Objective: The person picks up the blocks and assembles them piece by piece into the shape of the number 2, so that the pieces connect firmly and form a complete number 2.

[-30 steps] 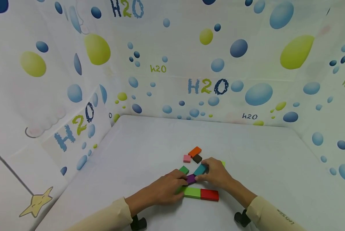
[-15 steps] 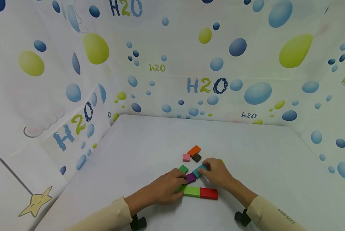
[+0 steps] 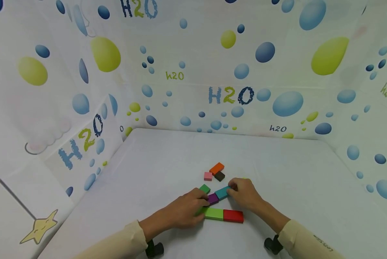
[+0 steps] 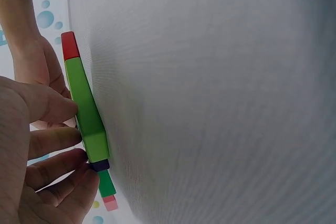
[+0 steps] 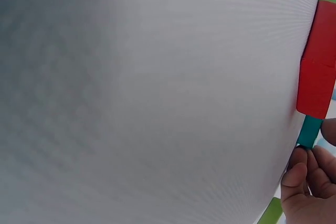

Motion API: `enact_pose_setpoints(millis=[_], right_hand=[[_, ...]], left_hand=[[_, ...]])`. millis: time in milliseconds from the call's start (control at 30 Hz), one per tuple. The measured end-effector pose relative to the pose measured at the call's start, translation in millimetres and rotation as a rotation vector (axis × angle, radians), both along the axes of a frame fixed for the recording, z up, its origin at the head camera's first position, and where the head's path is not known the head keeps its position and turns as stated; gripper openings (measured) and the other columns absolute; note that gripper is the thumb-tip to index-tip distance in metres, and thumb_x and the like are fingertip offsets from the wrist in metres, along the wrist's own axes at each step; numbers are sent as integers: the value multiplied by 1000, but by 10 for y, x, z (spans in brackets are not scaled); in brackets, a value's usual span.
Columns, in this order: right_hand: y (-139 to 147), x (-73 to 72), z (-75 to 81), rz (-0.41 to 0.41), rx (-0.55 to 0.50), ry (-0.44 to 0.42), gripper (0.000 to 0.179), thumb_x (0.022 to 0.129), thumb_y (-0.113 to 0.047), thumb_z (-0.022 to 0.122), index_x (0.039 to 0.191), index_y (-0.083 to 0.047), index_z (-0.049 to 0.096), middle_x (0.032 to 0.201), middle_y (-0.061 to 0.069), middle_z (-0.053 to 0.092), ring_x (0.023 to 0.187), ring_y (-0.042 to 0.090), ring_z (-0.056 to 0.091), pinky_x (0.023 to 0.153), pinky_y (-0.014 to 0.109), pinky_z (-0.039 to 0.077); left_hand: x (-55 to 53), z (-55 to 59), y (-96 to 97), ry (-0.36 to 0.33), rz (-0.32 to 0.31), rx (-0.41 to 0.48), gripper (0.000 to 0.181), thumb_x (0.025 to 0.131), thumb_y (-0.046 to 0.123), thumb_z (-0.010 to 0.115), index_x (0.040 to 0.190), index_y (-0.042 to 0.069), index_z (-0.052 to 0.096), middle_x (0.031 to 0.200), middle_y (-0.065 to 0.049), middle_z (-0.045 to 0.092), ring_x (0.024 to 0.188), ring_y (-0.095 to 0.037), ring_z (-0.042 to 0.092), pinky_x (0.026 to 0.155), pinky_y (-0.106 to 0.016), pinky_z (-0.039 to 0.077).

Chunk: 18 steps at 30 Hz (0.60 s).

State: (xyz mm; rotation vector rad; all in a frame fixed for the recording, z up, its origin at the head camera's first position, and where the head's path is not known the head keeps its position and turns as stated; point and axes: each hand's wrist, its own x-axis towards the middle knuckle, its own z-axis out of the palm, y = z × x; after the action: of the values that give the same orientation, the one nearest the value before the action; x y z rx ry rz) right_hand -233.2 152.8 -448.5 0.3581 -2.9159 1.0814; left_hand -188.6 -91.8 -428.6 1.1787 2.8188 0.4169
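Observation:
My left hand [image 3: 190, 208] has its fingers bent over the left end of the purple block [image 3: 213, 199] and holds it, its thumb beside the light green block [image 3: 214, 214]. The thumb also shows by the light green block [image 4: 86, 98] in the left wrist view. My right hand [image 3: 246, 193] pinches the right end of the teal block [image 3: 222, 193], whose other end meets the purple one. In the right wrist view, thumb and fingers surround the teal block's end [image 5: 310, 129]. A red block [image 3: 233, 216] adjoins the light green one, nearer me. Part of the purple block is hidden by my fingers.
A green block [image 3: 204, 189] lies just beyond my left fingers. Farther back are orange [image 3: 217, 168], pink [image 3: 208, 176] and dark brown [image 3: 219, 176] blocks. A yellow-green block [image 5: 270, 212] is mostly hidden behind my right hand. A printed curtain [image 3: 187, 93] stands behind the white table [image 3: 161, 162].
My right thumb has left the purple block and moved right to the teal block. The teal block now lies flatter, in line with the purple one. My left hand stays put.

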Motion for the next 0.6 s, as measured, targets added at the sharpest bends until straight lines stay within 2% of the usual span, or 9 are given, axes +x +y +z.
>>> enact_pose_setpoints(millis=[267, 600], right_hand=[[24, 0, 9, 4, 4, 11, 13, 89, -8, 75, 101, -3, 74, 84, -1, 66, 79, 15, 57, 70, 27, 55], [31, 15, -1, -21, 9, -16, 16, 89, -10, 75, 103, -3, 73, 85, -1, 66, 81, 15, 58, 73, 29, 56]], left_hand=[[-9, -8, 5, -1, 3, -12, 35, 93, 24, 70, 126, 12, 72, 131, 0, 60, 120, -12, 52, 97, -28, 51], [-12, -29, 7, -2, 9, -2, 35, 93, 24, 71, 126, 12, 72, 131, 0, 59, 120, -12, 52, 97, -28, 52]])
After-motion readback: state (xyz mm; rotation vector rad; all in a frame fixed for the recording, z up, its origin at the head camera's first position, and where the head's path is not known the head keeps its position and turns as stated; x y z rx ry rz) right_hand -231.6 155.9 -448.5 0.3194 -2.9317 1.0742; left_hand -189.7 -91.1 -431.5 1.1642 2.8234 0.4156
